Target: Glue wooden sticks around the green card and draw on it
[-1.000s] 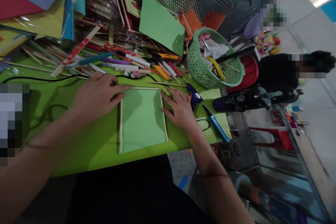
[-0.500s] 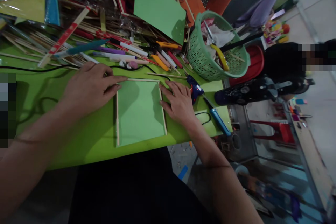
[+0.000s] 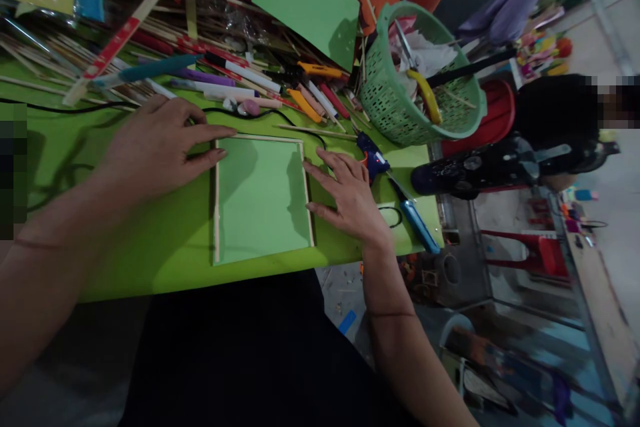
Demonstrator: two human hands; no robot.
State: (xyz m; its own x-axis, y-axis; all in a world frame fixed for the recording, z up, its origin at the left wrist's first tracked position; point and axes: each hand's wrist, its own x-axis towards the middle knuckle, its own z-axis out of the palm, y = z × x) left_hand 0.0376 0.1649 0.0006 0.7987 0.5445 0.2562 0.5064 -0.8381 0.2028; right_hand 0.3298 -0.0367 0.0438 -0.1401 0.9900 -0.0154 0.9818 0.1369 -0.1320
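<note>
A light green rectangular card (image 3: 263, 203) lies flat on the table, with thin wooden sticks along its left, top and right edges. My left hand (image 3: 150, 143) is open at the top left corner; its index finger rests on the top stick (image 3: 270, 139) and its thumb by the left stick (image 3: 217, 207). On the other side, my right hand (image 3: 347, 193) is spread, fingertips touching the right stick (image 3: 307, 203). Just beyond that hand are a dark blue glue gun (image 3: 373, 157) and a blue-handled cutter (image 3: 420, 225).
Pens and markers (image 3: 250, 83), plus many loose sticks (image 3: 55, 57), crowd the back of the lime green table (image 3: 150, 260). A green basket (image 3: 400, 107) holding scissors stands back right. A black cord (image 3: 75, 109) crosses behind my hands. Another person's dark-haired head (image 3: 557, 107) is at right.
The whole view has shifted slightly, so the card sits a little higher and further left. My right fingertips are slightly lower along the right stick. My left hand stays at its corner.
</note>
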